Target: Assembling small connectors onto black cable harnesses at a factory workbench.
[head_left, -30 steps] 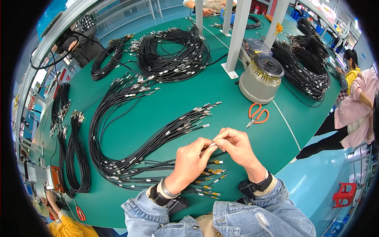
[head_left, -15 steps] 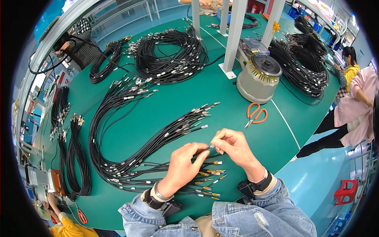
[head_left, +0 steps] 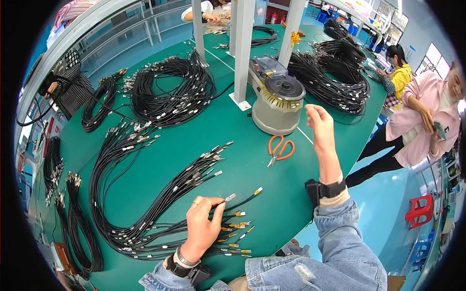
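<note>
My left hand (head_left: 203, 227) pinches a black cable near its end, between thumb and forefinger. A flat silver-white connector (head_left: 230, 197) on that cable juts past the fingertips. Beneath this hand lie several black cables (head_left: 170, 226), some with yellow-banded ends. My right hand (head_left: 320, 128) is raised at the right side of a round grey label dispenser (head_left: 276, 112), its fingers loosely bent and a little apart. Nothing shows between them. Yellow-and-dark strips (head_left: 281, 102) stick out around the dispenser's rim, close to the right fingertips. Orange-handled snips (head_left: 280, 151) rest on the green table in front of the dispenser.
Coiled black cables (head_left: 167, 89) lie at the far left, with more coils (head_left: 335, 80) at the far right. Bundles (head_left: 80, 228) lie along the left. Grey metal posts (head_left: 244, 53) rise from the table (head_left: 242, 169). A person in pink (head_left: 417, 121) stands at the right.
My right hand has let go of the cable end and moved up and right to the dispenser. My left hand keeps the cable. The whole view has shifted.
</note>
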Demonstrator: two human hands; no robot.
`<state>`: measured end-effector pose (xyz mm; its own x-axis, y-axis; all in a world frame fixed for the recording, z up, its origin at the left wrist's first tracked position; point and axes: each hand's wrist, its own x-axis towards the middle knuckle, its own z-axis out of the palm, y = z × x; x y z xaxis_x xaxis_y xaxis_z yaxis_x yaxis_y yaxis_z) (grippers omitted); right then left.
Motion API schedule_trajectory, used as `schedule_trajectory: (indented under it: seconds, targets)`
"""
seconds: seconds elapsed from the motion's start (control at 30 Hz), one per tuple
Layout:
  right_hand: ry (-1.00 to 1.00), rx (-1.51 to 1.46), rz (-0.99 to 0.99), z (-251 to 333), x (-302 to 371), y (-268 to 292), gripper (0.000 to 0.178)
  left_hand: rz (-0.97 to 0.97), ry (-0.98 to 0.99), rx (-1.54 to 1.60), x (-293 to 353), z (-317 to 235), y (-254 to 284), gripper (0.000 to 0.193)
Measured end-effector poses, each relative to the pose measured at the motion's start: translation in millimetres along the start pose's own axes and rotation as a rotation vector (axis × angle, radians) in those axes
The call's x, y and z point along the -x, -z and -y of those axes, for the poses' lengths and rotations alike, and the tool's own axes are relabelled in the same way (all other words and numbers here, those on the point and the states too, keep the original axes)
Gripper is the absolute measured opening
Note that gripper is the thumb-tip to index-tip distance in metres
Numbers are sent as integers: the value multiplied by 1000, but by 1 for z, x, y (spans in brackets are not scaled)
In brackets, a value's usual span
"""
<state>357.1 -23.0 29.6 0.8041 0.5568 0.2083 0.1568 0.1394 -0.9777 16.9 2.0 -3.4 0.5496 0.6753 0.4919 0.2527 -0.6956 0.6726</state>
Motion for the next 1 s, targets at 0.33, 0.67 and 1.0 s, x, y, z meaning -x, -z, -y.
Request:
schedule_trajectory:
  seconds: [0.33,0.67,1.0]
  targets:
    - [-123,29,139,-15,-31,-7,14,63,160,113,2,-1,3,11]
    - [-105,-300,154,-1,-12,-14,11,-15,116,76,-5,-7,1,10]
    - [-231,-322,667,30,180,-71,3,-157,75,23,-1,-9,4,12]
